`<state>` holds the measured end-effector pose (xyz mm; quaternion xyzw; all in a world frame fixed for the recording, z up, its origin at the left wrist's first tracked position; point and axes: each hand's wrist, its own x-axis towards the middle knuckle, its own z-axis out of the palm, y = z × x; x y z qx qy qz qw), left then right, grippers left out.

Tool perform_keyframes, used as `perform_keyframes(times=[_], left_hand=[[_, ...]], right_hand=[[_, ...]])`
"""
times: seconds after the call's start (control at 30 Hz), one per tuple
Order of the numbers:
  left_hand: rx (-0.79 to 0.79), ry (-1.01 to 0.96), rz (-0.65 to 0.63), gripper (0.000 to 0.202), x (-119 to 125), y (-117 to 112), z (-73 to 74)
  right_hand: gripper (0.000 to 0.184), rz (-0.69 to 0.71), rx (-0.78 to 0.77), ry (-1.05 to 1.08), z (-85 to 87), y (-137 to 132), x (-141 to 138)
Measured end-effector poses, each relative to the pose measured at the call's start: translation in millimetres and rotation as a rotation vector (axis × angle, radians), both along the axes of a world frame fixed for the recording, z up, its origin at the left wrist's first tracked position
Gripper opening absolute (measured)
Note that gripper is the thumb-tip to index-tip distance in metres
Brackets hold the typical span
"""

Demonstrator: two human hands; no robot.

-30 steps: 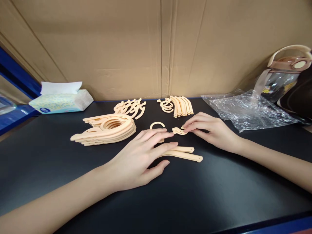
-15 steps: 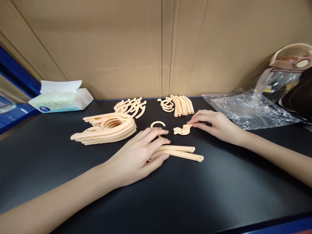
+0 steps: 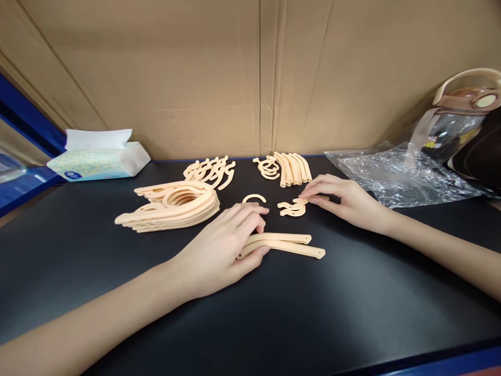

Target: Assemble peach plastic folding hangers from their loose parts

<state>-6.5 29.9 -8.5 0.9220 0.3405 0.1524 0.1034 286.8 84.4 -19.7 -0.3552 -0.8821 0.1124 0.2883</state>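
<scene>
My left hand (image 3: pixel 229 243) curves over two long beige plastic hanger arms (image 3: pixel 297 250) on the table, thumb along the near arm and fingers bent over the far one. Just beyond its fingertips lies a hanger hook (image 3: pixel 254 198), partly covered by the hand. On the right, my right hand (image 3: pixel 332 197) pinches the end of small curved beige hanger pieces (image 3: pixel 294 209) between thumb and fingertips. How many pieces are in the pinch is hard to tell. A stack of folded beige hangers (image 3: pixel 183 209) rests left of my left hand.
Loose hooks (image 3: pixel 213 171) and a row of hanger arms (image 3: pixel 293 169) lie at the back of the black table (image 3: pixel 313 318). A tissue pack (image 3: pixel 97 159) stands back left. Crumpled clear plastic (image 3: pixel 410 180) and a water bottle (image 3: pixel 457 128) are at the right, with cardboard (image 3: pixel 195 78) behind.
The fingers of my left hand have curled in, and the two arms have shifted very slightly left. The small pieces at my right fingertips have spread a little apart.
</scene>
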Motion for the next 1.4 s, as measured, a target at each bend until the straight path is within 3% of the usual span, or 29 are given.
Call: perform_keyframes(times=[0.13,0.47,0.67,1.03,1.4], left_hand=[[0.004,-0.019,-0.02,0.013,-1.0,-0.5,-0.4],[0.102,-0.052,-0.038,0.011,1.2,0.9,-0.4],[0.239,-0.046,-0.026,0.022,2.1,1.7,-0.1],[0.274,-0.058,-0.012,0.016,7.3,-1.2,1.4],[0.271,0.009,-0.031,0.027,6.4,-2.9,0.0]], right_hand=[[0.019,-0.03,0.006,-0.005,0.4,-0.6,-0.8],[0.023,-0.015,-0.251,0.057,3.3,0.0,0.6],[0.026,-0.001,-0.288,0.054,6.0,-5.0,-2.1],[0.029,0.043,-0.462,0.067,8.6,1.3,2.5],[0.033,0.033,-0.467,0.078,8.7,-0.4,2.4]])
